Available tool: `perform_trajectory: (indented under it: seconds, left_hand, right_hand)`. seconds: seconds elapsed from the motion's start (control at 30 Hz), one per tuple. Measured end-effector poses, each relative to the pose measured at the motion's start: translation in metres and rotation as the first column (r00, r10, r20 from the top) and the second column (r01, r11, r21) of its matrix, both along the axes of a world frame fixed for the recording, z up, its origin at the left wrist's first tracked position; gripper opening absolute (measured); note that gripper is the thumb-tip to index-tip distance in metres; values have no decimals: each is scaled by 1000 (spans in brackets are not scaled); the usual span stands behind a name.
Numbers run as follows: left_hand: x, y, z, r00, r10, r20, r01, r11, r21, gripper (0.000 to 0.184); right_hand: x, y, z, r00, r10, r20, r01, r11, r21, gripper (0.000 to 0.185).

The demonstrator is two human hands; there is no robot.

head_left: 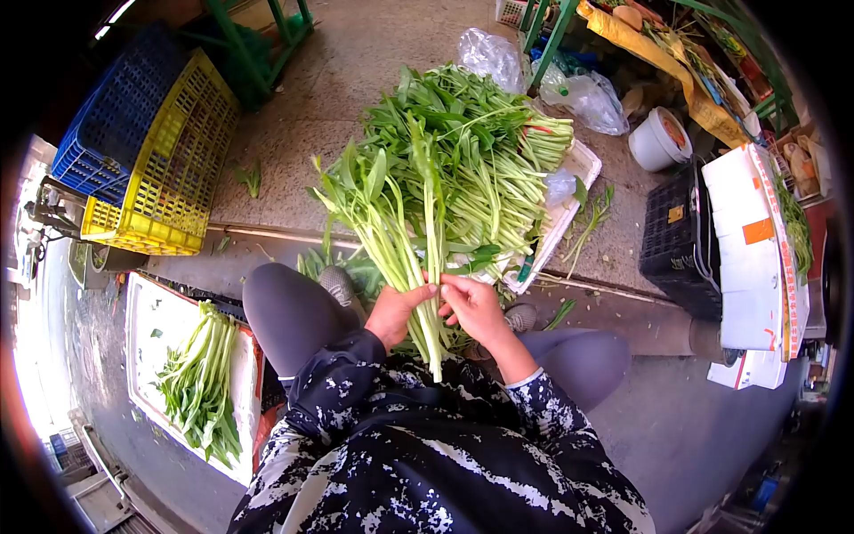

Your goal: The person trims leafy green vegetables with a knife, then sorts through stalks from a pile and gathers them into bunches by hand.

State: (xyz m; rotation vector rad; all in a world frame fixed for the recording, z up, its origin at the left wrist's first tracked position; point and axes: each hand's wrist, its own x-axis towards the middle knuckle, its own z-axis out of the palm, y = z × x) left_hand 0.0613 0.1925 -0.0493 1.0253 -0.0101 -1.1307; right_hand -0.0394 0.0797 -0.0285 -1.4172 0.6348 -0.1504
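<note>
My left hand [396, 313] is wrapped round a loose bunch of water spinach [384, 236], its leaves pointing away from me and its pale stalk ends hanging over my lap. Beside it, my right hand [478, 310] is closed, with thumb and fingertips pinching a stalk at the bunch's right edge. Just beyond both hands lies a big heap of water spinach [485, 182] on a white foam tray [584, 166]. To my left, a tied-looking bundle of water spinach [197, 378] rests in another white foam box [147, 325].
Yellow [169, 160] and blue crates [107, 125] stand at the left. On the right are a white bucket [658, 141], a black crate [680, 233] and white foam boxes [738, 240]. Clear plastic bags [492, 58] lie behind the heap. A raised step edge [614, 287] runs before my knees.
</note>
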Motion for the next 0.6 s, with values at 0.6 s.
perform_trajectory:
  seconds: [0.6]
  left_hand:
    - [4, 13, 11, 995, -95, -31, 97, 993, 61, 28]
  right_hand:
    - [36, -43, -15, 998, 68, 14, -21, 491, -871, 7]
